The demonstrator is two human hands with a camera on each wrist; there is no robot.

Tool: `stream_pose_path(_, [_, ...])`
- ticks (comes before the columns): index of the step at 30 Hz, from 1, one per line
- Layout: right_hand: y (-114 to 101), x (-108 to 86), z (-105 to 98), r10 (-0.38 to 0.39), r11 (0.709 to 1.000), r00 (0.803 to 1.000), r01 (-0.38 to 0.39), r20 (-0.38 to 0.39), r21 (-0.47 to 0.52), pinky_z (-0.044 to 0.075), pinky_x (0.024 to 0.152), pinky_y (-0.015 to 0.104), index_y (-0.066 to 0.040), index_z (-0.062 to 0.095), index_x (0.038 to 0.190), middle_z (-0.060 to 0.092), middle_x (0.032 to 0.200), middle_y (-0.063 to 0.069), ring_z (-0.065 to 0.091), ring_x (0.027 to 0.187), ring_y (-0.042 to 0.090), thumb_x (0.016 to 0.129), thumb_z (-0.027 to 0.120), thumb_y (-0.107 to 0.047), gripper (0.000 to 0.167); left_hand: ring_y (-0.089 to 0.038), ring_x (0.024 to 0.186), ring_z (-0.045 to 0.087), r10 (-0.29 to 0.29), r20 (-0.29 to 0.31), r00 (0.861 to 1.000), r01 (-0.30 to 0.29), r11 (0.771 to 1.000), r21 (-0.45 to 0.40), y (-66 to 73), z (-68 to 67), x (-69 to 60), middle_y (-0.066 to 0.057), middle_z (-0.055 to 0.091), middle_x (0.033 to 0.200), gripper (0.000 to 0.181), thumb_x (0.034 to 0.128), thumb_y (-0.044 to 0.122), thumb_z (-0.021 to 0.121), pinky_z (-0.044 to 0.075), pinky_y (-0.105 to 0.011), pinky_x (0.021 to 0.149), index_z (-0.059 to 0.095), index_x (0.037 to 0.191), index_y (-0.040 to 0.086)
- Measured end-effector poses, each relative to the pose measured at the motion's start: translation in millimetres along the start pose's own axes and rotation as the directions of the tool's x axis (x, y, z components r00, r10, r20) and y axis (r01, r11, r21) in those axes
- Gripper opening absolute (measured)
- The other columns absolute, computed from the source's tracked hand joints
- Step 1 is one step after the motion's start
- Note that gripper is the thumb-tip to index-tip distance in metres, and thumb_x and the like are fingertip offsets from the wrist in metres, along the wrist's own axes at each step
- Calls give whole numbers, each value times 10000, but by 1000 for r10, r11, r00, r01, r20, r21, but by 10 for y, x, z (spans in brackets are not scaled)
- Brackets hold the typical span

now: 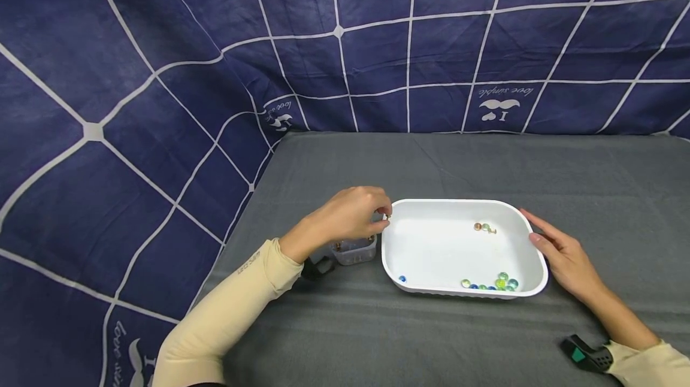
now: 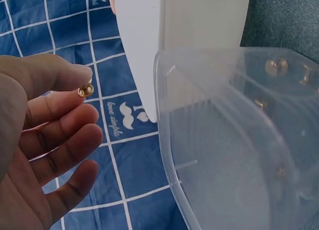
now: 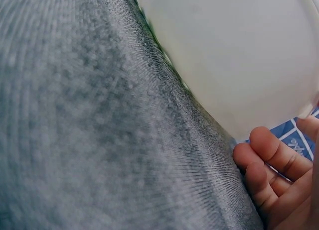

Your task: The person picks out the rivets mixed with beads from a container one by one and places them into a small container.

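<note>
My left hand [image 1: 353, 213] pinches a small gold push pin [image 2: 85, 90] between thumb and index finger; its other fingers curl loosely. It is at the left rim of a white tray [image 1: 431, 243], above a clear plastic box [image 1: 358, 256]. Several gold pins [image 2: 276, 67] lie in that box. At the tray's right end my right hand [image 1: 566, 261] rests its thumb and index finger against the rim, the other fingers loosely bent outside. Inside the tray, glass marbles [image 1: 501, 283] gather along the near side, and a gold pin [image 1: 492, 231] lies beside two marbles [image 1: 481, 227] farther back.
A lone blue marble [image 1: 402, 278] sits in the tray's near left corner. Grey cloth [image 1: 345, 165] covers the table. Blue checked curtains [image 1: 377, 63] hang behind and at the left. Dark straps circle both wrists, the right one with a green-marked device [image 1: 579, 354].
</note>
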State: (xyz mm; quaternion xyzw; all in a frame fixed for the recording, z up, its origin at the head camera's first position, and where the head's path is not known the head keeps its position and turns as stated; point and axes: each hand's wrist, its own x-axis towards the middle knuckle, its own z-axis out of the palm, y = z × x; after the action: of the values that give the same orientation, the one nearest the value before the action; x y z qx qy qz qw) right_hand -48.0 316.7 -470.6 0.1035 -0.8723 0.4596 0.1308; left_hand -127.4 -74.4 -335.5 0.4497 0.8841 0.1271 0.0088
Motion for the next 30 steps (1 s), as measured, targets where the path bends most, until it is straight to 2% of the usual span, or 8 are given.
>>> stream_pose_path(6, [9, -3, 0, -10, 1000, 1000, 10, -1, 15, 410, 725, 50, -93, 479, 1464, 476, 1250, -375, 534, 958, -119, 1014, 521, -63, 453, -163, 870, 650, -15, -2, 1000, 15, 1000, -4, -28, -26, -45, 2, 666, 960, 91, 897, 144, 704, 516, -306, 720, 730, 972, 99])
stream_pose_path(11, [5, 6, 3, -1, 1000, 1000, 1, -3, 4, 389, 745, 39, -95, 478, 1465, 452, 1278, -380, 498, 992, -155, 1016, 515, -62, 452, -133, 855, 639, -30, 1, 1000, 30, 999, 33, -56, -40, -89, 16, 662, 951, 71, 887, 155, 723, 517, -291, 717, 727, 951, 126])
stream_pose_path(16, [7, 8, 8, -4, 1000, 1000, 4, -7, 2, 363, 766, 35, -187, 484, 1473, 435, 1315, -357, 471, 1028, -169, 1017, 513, -65, 473, -114, 847, 632, -41, 12, 999, 40, 997, 72, -96, -58, -129, 35, 654, 925, 51, 874, 153, 725, 521, -299, 741, 726, 923, 139])
stream_pose_path(21, [-6, 6, 5, -8, 1000, 1000, 8, -5, 11, 362, 774, 33, -234, 485, 1473, 446, 1328, -331, 468, 1044, -172, 1018, 512, -66, 485, -122, 855, 636, -49, 32, 998, 46, 995, 92, -129, -82, -161, 32, 658, 923, 45, 876, 160, 722, 523, -307, 745, 725, 917, 142])
stream_pose_path(30, [-44, -2, -15, -23, 1000, 1000, 23, 6, 10, 375, 768, 37, -214, 483, 1475, 457, 1335, -316, 481, 1029, -156, 1028, 498, -84, 465, -127, 836, 633, -67, 36, 997, 63, 992, 112, -172, -87, -198, 32, 650, 898, 46, 867, 175, 735, 528, -323, 727, 721, 897, 143])
